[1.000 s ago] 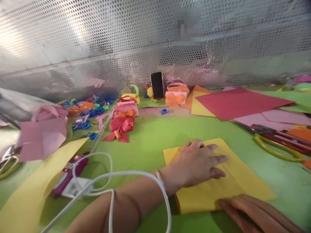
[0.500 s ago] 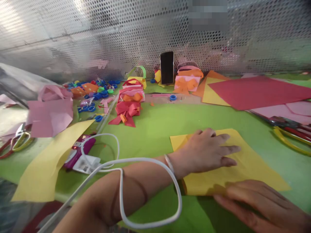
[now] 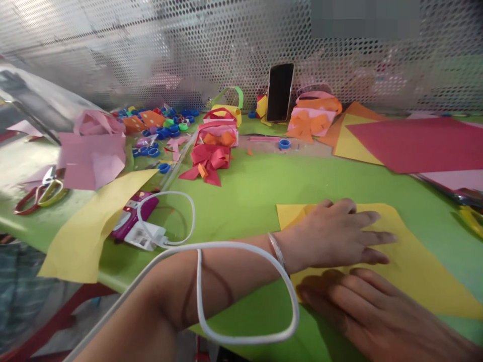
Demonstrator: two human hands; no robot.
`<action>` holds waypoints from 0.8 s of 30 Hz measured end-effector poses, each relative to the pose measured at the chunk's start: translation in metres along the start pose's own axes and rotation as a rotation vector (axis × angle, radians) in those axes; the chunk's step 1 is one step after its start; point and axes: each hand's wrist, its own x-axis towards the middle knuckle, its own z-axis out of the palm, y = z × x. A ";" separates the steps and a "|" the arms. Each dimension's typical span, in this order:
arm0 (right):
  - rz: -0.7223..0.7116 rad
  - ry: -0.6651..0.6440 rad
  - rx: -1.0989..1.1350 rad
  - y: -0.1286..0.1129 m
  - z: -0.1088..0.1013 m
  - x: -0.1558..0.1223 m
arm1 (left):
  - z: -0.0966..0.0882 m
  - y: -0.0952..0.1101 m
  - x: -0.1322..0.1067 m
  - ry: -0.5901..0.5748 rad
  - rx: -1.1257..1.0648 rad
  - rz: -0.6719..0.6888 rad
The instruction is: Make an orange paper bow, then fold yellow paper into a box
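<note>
A folded yellow paper sheet (image 3: 411, 256) lies on the green table (image 3: 256, 191) in front of me. My left hand (image 3: 335, 234) rests flat on it, fingers stretched out to the right, a thin bangle on the wrist. My right hand (image 3: 362, 306) lies flat along the sheet's near edge, fingers pointing left and pressing the paper down. A white cable (image 3: 226, 296) loops over my left forearm.
A phone (image 3: 279, 92) leans against the perforated metal wall. Paper gift boxes with bows (image 3: 217, 146), blue rings (image 3: 166, 128), pink paper (image 3: 92, 158), a yellow strip (image 3: 94, 226), scissors (image 3: 41, 193), a magenta device (image 3: 134, 223) and red and yellow sheets (image 3: 411, 143) surround the work spot.
My right hand has slid left along the near edge of the yellow sheet, up to my left wrist. The view has shifted right and down; my left hand stays flat.
</note>
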 end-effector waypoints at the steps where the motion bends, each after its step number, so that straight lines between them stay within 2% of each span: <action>1: -0.021 0.011 -0.015 -0.003 0.001 0.005 | -0.001 0.000 0.000 -0.011 0.002 0.001; 2: -0.039 0.023 -0.024 -0.007 0.002 0.009 | -0.001 0.001 0.000 -0.019 0.005 -0.001; 6: 0.051 0.049 0.012 -0.014 0.005 0.010 | -0.001 0.000 0.000 -0.019 0.018 -0.013; 8: 0.023 0.008 0.026 -0.012 0.003 0.002 | 0.000 -0.001 0.000 0.001 0.014 -0.007; 11: 0.071 -0.058 0.016 -0.005 -0.006 -0.013 | 0.002 -0.005 0.000 0.012 0.004 0.017; 13: 0.111 -0.048 0.006 -0.002 -0.014 -0.022 | 0.002 -0.007 0.000 0.010 0.009 0.036; 16: 0.054 -0.007 -0.032 -0.001 -0.025 -0.031 | -0.002 -0.008 -0.001 0.005 0.033 0.042; 20: 0.129 -0.029 -0.009 -0.005 -0.024 -0.023 | -0.008 -0.007 -0.001 -0.060 0.039 0.037; 22: 0.140 -0.078 0.052 -0.009 -0.019 -0.015 | -0.007 -0.008 -0.002 -0.046 0.033 0.035; 24: 0.181 -0.048 0.082 -0.013 -0.015 -0.011 | -0.004 -0.010 -0.002 -0.017 0.025 0.045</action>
